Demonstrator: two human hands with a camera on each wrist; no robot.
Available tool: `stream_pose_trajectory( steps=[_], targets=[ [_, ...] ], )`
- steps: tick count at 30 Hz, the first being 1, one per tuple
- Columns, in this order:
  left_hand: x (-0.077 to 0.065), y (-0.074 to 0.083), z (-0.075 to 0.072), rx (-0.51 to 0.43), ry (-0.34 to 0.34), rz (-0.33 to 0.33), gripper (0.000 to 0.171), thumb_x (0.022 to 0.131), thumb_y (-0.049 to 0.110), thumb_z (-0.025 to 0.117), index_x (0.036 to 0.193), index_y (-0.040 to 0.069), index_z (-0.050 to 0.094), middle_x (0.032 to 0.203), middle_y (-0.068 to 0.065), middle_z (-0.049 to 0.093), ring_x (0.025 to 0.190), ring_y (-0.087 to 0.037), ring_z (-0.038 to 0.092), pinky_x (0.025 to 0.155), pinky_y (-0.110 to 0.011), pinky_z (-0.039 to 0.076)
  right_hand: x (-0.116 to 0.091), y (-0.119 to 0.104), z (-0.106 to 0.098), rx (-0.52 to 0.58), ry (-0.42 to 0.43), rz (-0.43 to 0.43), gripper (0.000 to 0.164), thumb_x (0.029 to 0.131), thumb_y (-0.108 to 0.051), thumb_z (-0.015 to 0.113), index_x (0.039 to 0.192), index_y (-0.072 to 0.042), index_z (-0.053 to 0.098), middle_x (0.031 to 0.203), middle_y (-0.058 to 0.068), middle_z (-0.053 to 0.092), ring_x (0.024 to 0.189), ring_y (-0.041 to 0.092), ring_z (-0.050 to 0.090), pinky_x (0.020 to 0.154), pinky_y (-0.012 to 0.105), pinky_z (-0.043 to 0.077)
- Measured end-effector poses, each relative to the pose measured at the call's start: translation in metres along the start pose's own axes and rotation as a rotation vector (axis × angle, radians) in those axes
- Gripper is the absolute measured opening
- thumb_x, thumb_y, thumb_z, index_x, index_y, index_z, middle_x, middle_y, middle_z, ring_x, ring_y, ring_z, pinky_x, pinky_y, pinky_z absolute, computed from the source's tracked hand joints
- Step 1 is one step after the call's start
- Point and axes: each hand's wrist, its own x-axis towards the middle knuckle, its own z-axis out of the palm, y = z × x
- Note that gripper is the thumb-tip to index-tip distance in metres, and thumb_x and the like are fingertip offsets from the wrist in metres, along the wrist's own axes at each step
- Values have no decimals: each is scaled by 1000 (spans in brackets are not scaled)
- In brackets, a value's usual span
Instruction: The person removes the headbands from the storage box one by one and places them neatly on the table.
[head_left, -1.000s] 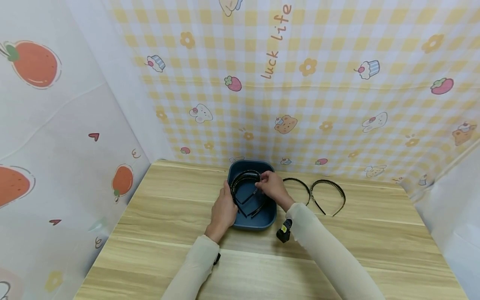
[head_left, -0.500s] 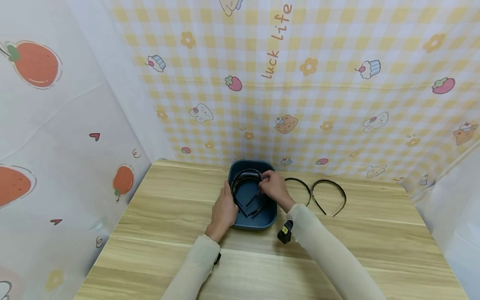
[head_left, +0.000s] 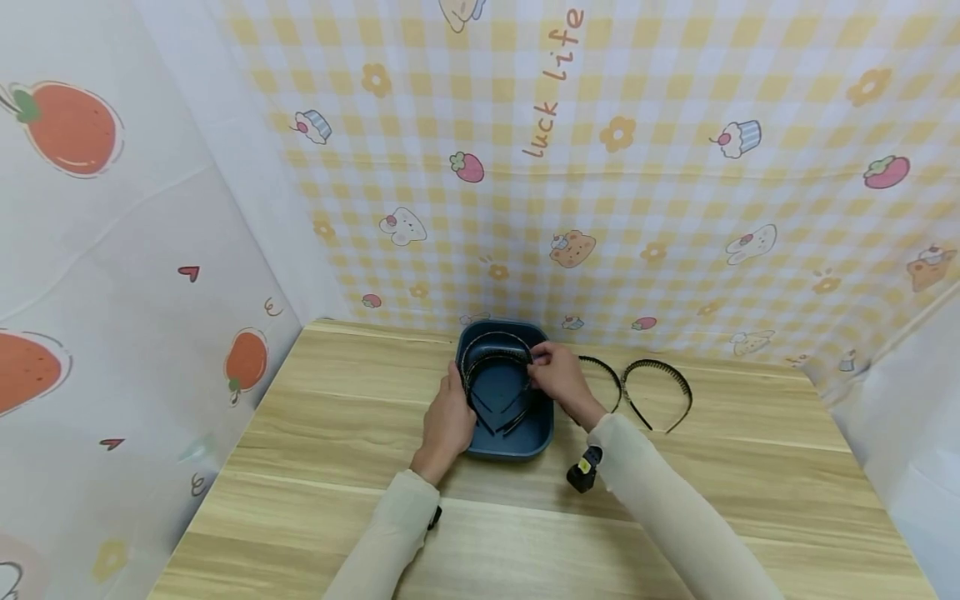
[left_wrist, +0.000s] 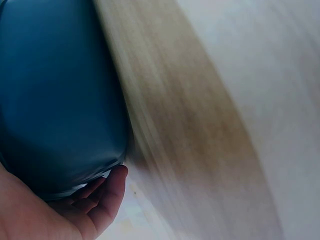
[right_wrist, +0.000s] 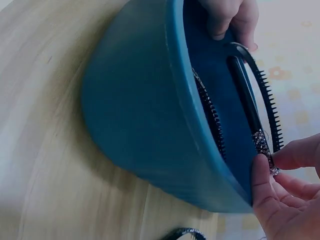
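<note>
A deep blue plastic bin [head_left: 510, 450] stands at the back of the table. My left hand [head_left: 450, 421] grips its left wall; in the right wrist view the left thumb [right_wrist: 218, 30] lies inside the rim. With thumb and fingers, my right hand [head_left: 562, 382] pinches a black toothed headband [right_wrist: 259, 140] near its glittery part. This headband is over the bin's opening, at its right side. Lower in the bin rests at least one more headband [right_wrist: 212, 112] with glitter and teeth; the exact number there is hard to tell.
Two black headbands lie on the wooden table [head_left: 735, 483] to the bin's right: a toothed headband [head_left: 667, 367] and another headband [head_left: 606, 364] partly behind my right arm. A checked cloth backdrop [head_left: 637, 208] hangs close behind the bin.
My right hand has shifted slightly right, with the pinched headband moving along over the bin. The left hand and the bin have stayed in place.
</note>
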Motion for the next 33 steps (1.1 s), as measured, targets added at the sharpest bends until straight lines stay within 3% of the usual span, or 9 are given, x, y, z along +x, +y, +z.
stream_pose_trajectory(
  steps=[11, 22, 33],
  targets=[
    [2, -1, 2, 10, -10, -8, 70, 85, 5, 46, 145, 5, 10, 133, -14, 41, 50, -15, 43, 40, -28, 33, -14, 11, -24, 94, 2, 44, 34, 85, -6, 57, 119, -2, 54, 95, 16, 60, 70, 21, 62, 65, 35, 52],
    [2, -1, 2, 10, 4, -3, 70, 84, 5, 47, 144, 3, 12, 131, -15, 42, 50, -15, 44, 40, -28, 33, -30, 25, -55, 90, -7, 38, 34, 86, -5, 54, 120, 0, 52, 100, 24, 58, 68, 21, 63, 71, 41, 51],
    [0, -1, 1, 5, 0, 5, 70, 84, 4, 46, 145, 4, 10, 132, -15, 41, 44, -15, 40, 38, -28, 31, -48, 46, -68, 93, -7, 56, 36, 87, -8, 56, 121, 1, 50, 101, 25, 57, 72, 27, 63, 70, 43, 51]
  ],
)
